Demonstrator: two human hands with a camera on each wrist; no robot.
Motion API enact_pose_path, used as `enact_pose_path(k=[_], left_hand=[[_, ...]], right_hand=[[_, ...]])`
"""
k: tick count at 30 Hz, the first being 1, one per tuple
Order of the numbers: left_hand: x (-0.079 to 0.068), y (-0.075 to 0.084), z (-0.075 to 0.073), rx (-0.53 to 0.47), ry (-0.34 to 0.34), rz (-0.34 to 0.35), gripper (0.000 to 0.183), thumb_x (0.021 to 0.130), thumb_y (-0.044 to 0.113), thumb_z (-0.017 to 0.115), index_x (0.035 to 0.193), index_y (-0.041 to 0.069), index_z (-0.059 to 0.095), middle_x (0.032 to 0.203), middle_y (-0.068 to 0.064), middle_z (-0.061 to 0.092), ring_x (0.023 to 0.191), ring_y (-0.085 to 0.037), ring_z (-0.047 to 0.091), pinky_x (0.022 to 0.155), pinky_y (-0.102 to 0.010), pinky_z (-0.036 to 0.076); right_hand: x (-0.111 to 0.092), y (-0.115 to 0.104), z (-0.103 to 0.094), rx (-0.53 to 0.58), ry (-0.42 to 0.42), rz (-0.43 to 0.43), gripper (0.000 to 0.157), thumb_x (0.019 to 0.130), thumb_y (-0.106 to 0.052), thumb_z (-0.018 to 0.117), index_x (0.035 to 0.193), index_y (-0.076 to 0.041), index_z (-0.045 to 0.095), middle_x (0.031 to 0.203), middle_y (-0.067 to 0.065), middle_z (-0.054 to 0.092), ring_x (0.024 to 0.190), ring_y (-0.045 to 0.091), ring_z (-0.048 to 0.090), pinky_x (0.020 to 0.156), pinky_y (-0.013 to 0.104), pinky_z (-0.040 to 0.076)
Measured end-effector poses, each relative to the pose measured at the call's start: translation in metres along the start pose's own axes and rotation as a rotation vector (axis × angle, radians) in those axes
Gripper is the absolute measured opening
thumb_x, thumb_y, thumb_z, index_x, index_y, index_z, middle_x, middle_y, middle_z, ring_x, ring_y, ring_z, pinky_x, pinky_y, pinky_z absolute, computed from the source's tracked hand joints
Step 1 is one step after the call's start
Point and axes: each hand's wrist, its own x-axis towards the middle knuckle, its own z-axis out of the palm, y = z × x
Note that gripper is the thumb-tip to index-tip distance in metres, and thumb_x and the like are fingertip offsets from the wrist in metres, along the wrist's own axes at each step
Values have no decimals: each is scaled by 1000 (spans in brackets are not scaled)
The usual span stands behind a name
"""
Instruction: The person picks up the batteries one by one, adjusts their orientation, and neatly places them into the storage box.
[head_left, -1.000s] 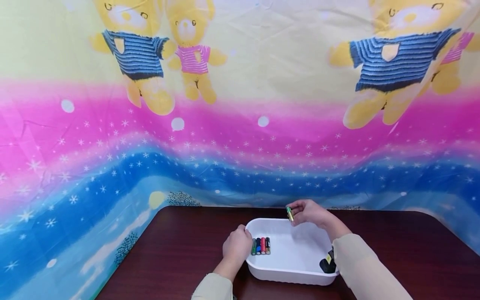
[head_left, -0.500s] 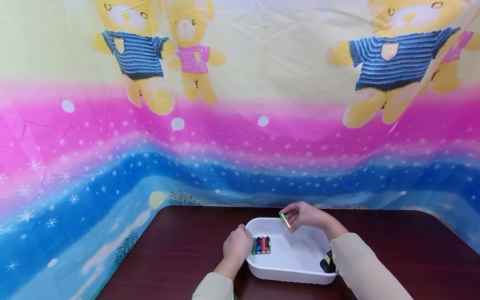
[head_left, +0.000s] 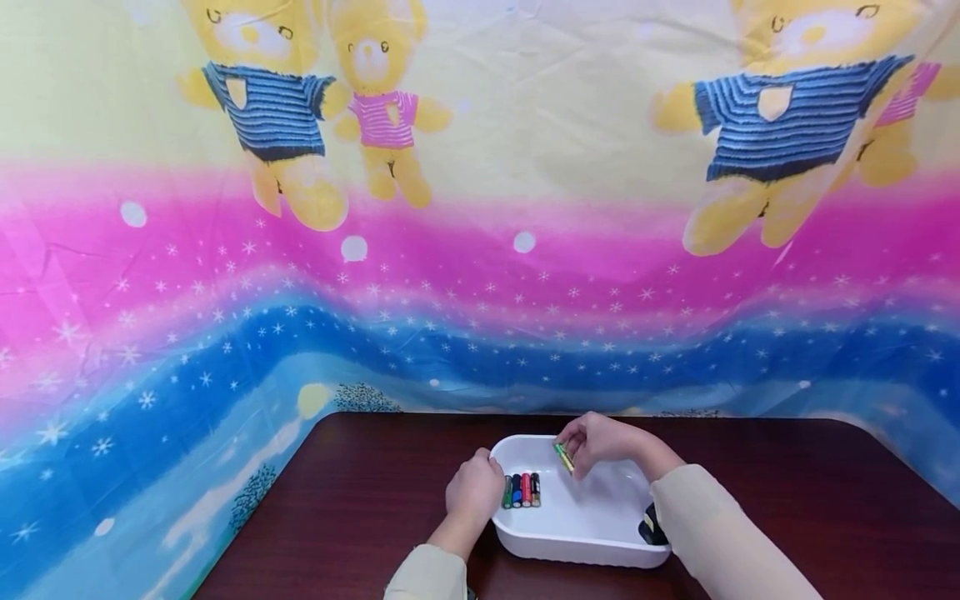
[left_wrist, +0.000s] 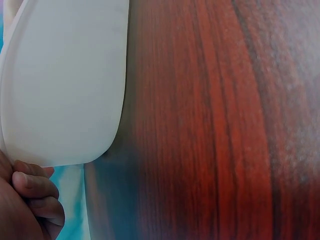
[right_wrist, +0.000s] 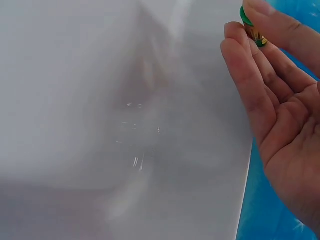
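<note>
A green and gold battery [head_left: 564,457] is pinched between the thumb and fingers of my right hand [head_left: 602,442], held tilted over the far part of a white plastic tub [head_left: 585,553]. The right wrist view shows the same battery [right_wrist: 254,31] between the thumb and fingertips. My left hand [head_left: 476,490] grips the tub's left rim with curled fingers [left_wrist: 37,185]. Inside the tub by that rim, several batteries [head_left: 522,490] in green, blue, red and black lie side by side in a row.
A black object with a yellowish patch [head_left: 651,527] sits in the tub's near right corner, partly hidden by my right sleeve [head_left: 712,517]. The tub stands on a dark reddish-brown wooden table [head_left: 360,500]. Behind hangs a printed cloth [head_left: 480,250] with bears.
My right hand has moved left and down into the tub with the battery, which has turned to a more slanted angle. The left hand stays on the rim.
</note>
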Motion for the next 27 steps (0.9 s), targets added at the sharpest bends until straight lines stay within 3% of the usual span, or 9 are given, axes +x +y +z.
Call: enact_pose_path(k=[6,19,27], left_hand=[[0,0,0,-9,2,-5,27,93,25,52,108,4,62,91,-10,66,81,-24,63,71,-45,51],[-1,-1,0,3,4,11,29,93,24,52,111,3,62,93,-11,67,81,-25,63,69,-44,51],[-1,0,1,19,22,29,27,93,23,51,107,4,63,89,-10,67,78,-24,64,65,-42,51]], right_hand=[[2,0,4,-19,-14,14,51,59,3,82,107,-1,65,83,4,64,78,17,58,67,31,51],[7,0,23,-197,-65,-10,42,63,-7,83,101,-4,67,63,1,59,54,11,51,52,27,46],[11,-3,32,-276,-76,19,39,63,-13,84,96,-6,66,61,0,59,50,11,50,48,26,44]])
